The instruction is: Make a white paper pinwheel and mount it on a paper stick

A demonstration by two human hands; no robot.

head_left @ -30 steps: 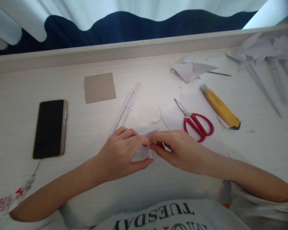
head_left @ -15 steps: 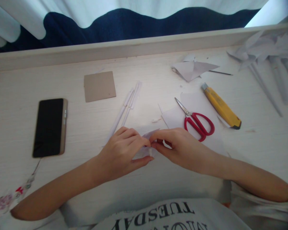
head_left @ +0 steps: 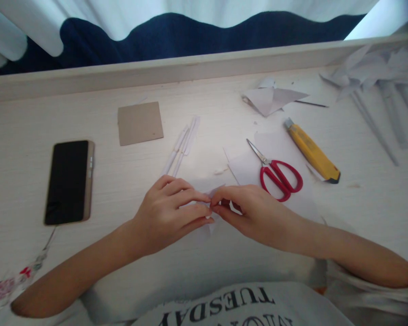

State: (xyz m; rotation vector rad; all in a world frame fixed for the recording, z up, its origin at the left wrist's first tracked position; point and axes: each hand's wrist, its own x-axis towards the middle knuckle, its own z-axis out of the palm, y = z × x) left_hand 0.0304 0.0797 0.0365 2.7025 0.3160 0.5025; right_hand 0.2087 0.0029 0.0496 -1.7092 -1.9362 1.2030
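Observation:
Between my hands is a small piece of white paper (head_left: pixel 211 228), folded and mostly hidden by the fingers. My left hand (head_left: pixel 172 210) grips it from the left, thumb below and the other fingers reaching over it. From the right, the bent thumb and forefinger of my right hand (head_left: pixel 255 217) pinch the paper at its middle, where both hands' fingertips meet. Just beyond my right hand lie red-handled scissors (head_left: pixel 280 177) on a white sheet (head_left: pixel 245 165). Thin white paper sticks (head_left: pixel 183 145) lie beyond my left hand.
A phone (head_left: pixel 69 181) with a beaded strap (head_left: pixel 25 271) lies left, near a brown cardboard square (head_left: pixel 140 123). To the right are a yellow utility knife (head_left: pixel 313 151), folded paper (head_left: pixel 272 100) over a dark thin rod (head_left: pixel 311 103), and paper pinwheels (head_left: pixel 370 72). A raised ledge (head_left: pixel 190 65) runs along the back.
My left hand's fingers have straightened and spread over the paper, and the thumb has moved in. The right hand keeps its pinch. The view has shifted slightly.

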